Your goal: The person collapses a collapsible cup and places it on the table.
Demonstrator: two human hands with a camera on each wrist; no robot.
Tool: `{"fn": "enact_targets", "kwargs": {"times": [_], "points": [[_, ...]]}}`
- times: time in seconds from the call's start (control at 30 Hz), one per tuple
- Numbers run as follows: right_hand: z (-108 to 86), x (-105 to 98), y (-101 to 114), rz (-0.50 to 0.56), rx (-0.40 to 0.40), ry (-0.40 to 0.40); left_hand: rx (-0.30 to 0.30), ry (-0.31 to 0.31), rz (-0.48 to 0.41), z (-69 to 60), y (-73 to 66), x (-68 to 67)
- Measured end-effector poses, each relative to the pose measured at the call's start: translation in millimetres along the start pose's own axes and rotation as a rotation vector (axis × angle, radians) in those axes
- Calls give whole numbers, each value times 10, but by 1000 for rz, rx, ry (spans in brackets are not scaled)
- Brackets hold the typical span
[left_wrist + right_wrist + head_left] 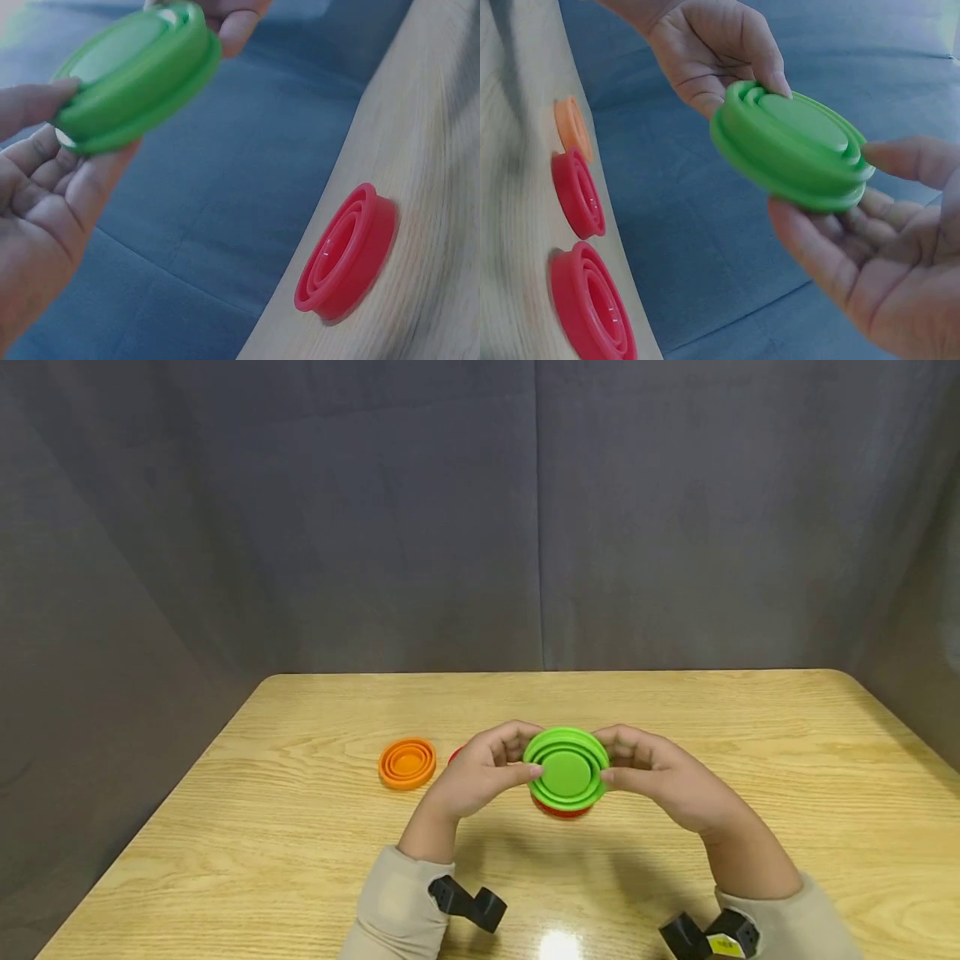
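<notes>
Both hands hold a green collapsible silicone bowl [566, 772], folded flat, above the table. Its ringed face with a flat centre disc is turned toward the head camera. The left hand [480, 772] pinches the left edge, thumb on the ringed face and fingers behind. At the opposite edge, the right hand [667, 777] pinches it the same way. Below the green bowl a red collapsible bowl [562, 812] lies on the table, mostly covered in the head view. Another red bowl [577, 193] is largely hidden behind the left hand in the head view.
An orange collapsible bowl [407, 763] lies flat on the wooden table [262, 827], left of the left hand. In the right wrist view the orange and two red bowls form a row. Grey curtains [375, 527] hang behind and beside the table.
</notes>
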State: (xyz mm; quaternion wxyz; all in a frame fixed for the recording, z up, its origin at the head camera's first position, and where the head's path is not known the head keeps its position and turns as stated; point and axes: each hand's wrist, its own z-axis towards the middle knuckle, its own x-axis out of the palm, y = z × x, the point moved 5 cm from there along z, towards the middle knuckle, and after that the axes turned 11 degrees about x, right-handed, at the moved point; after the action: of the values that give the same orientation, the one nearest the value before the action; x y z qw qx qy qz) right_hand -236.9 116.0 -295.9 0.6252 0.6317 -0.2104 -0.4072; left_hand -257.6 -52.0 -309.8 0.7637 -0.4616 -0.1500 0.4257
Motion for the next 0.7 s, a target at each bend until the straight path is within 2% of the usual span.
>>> {"fn": "enact_targets", "kwargs": {"times": [0.17,0.27,0.4,0.57,0.7], "points": [[36,-42,-91,-3,109,-99,-39,-44,98,-7,-18,-15],[61,-55,-129,26,158,-129,-53,-82,143,-5,-88,-7],[89,-55,-167,53,214,-132,-55,-110,159,4,-136,2],[104,-37,-190,82,245,-111,-55,-126,202,11,-17,-37],[98,-30,-198,118,261,-104,-30,-129,227,13,5,-48]]}}
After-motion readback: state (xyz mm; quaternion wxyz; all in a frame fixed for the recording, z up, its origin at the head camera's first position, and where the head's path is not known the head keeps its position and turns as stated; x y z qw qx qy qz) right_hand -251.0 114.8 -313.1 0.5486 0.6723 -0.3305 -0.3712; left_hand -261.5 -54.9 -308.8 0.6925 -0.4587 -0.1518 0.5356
